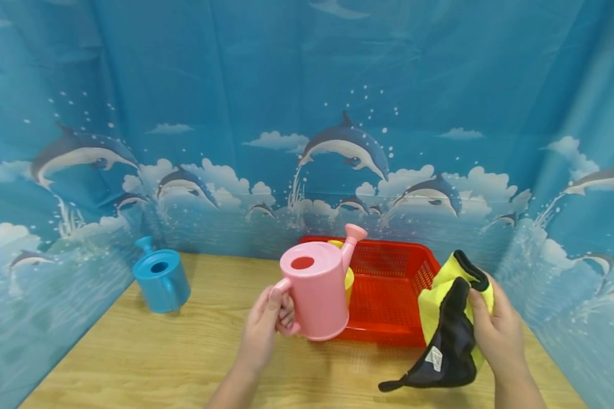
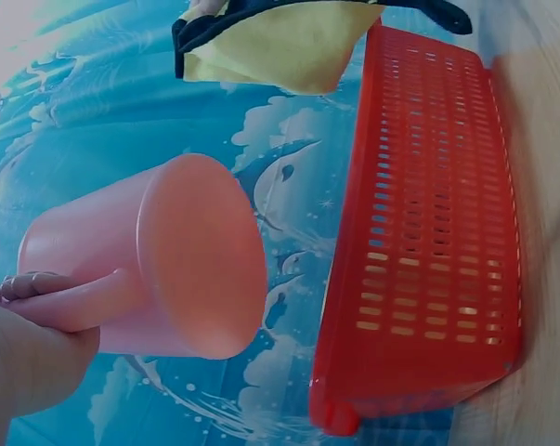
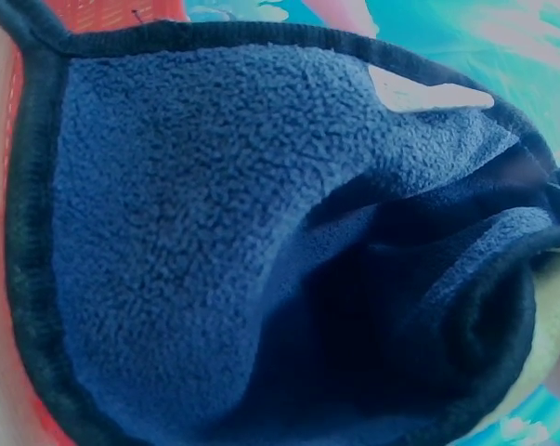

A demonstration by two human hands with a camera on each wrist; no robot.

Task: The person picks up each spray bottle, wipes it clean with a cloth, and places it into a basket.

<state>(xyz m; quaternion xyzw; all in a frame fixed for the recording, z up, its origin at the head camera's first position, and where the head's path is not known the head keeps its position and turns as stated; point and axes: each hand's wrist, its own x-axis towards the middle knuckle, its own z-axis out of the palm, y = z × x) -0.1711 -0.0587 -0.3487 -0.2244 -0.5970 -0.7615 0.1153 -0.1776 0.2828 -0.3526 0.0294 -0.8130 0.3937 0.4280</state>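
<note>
Gripped in left hand (image 1: 269,311): smooth, cylindrical pink watering can (image 1: 319,301) | pinched in right hand (image 1: 500,329): fuzzy yellow-and-black cloth (image 1: 454,341)

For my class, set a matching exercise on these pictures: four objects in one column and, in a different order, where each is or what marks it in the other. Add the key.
Objects:
1. Pink watering can
2. Blue watering can
3. Red basket
4. Yellow-and-black cloth

Descriptions:
A. Has sides full of slots
B. Hangs from the grip of the right hand
C. Stands on the table, at the left of the head view
D. Held by its handle in the grip of the left hand

Pairs: 1-D, 2-C, 3-A, 4-B
</note>
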